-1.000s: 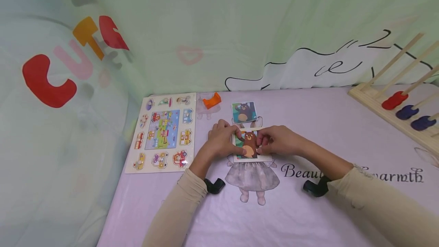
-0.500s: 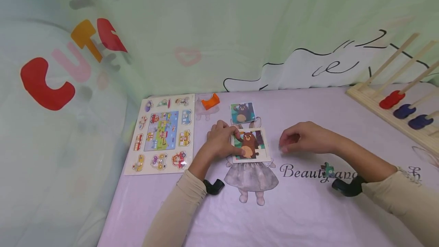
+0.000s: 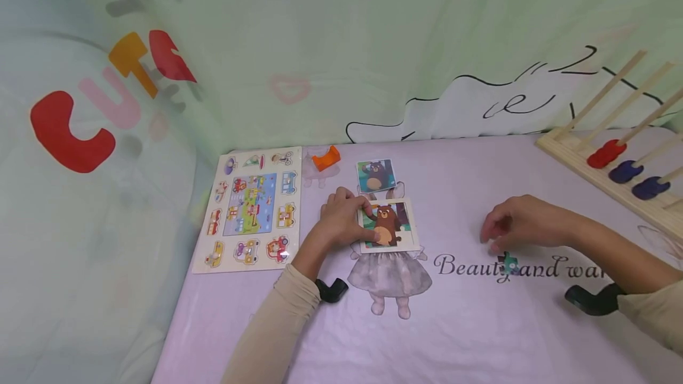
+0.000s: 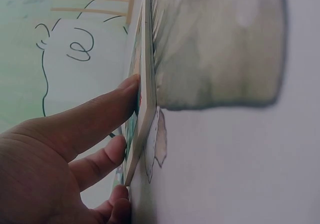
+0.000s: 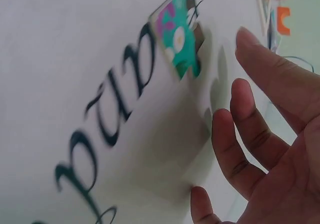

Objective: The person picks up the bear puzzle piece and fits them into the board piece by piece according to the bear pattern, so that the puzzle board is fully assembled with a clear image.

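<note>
A small wooden jigsaw puzzle point(image 3: 395, 225) of a brown bear lies in its pale frame, with a gap at its lower right. The left hand point(image 3: 344, 218) rests on its left side, thumb and fingertips pressing on the face and edge. In the left wrist view the thumb point(image 4: 95, 116) lies against the board's face. The right hand point(image 3: 525, 221) hovers just above a loose green puzzle piece point(image 3: 510, 264), its fingers loosely bent and apart. In the right wrist view that piece point(image 5: 177, 37) shows flowers and lies apart from the fingertips.
A bear picture card point(image 3: 376, 175) lies behind the puzzle. An orange block point(image 3: 326, 159) sits to its left, near a vehicle peg puzzle board point(image 3: 288, 248). At the right stands a wooden bead rack point(image 3: 565, 150). A curtain point(image 3: 320, 46) hangs behind the table.
The right hand has left the puzzle and moved right to the loose green piece, which its arm hid at first. The left hand has stayed on the puzzle.
</note>
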{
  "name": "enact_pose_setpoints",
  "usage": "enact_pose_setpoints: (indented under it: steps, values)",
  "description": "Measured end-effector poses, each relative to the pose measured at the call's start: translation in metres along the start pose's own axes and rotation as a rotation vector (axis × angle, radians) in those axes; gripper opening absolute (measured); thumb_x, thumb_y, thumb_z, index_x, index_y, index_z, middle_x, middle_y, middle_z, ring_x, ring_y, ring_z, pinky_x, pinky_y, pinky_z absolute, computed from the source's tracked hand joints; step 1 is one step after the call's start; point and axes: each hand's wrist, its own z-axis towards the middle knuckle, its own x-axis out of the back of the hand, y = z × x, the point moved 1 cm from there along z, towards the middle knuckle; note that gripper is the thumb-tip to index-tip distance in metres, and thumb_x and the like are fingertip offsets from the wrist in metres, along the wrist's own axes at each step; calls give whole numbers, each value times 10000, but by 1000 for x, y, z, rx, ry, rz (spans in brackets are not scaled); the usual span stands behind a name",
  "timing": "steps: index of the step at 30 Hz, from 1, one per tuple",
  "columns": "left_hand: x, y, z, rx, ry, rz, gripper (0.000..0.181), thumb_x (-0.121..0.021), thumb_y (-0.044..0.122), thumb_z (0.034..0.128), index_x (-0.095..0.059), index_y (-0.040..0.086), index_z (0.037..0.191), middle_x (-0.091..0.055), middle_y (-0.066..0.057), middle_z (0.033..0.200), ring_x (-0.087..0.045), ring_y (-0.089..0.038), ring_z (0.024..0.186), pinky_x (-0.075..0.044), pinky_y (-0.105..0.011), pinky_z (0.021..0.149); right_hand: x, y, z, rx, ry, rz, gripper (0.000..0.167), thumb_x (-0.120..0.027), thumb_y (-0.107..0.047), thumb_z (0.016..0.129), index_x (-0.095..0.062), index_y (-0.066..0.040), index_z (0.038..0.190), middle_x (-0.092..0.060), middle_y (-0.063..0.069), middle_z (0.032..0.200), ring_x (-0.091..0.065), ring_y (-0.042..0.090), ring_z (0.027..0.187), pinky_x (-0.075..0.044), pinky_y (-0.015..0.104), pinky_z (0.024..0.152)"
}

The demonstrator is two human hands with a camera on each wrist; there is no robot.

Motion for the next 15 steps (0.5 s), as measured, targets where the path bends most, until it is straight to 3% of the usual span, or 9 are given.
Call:
enact_pose_setpoints:
  steps: [10, 15]
  values:
    - [1, 0, -1, -3, -4, -12, 409, -918, 401, 725, -659, 226, 990, -445, -66, 1195, -401, -264, 1130, -359, -452, 970, -6, 20, -2, -41, -6, -57, 220, -901, -308, 750, -726, -282, 882, -590, -111, 801, -512, 82, 813, -445, 221, 705]
    - [0, -1, -1, -9, -3, -7, 405, -913, 414, 729, -655, 240, 989, -439, -58, 1188, -398, -258, 1121, -356, -438, 956, -7, 21, -3, -31, 20, -61, 187, -875, -270, 791, -709, -280, 875, -581, -114, 788, -513, 73, 806, -439, 219, 699]
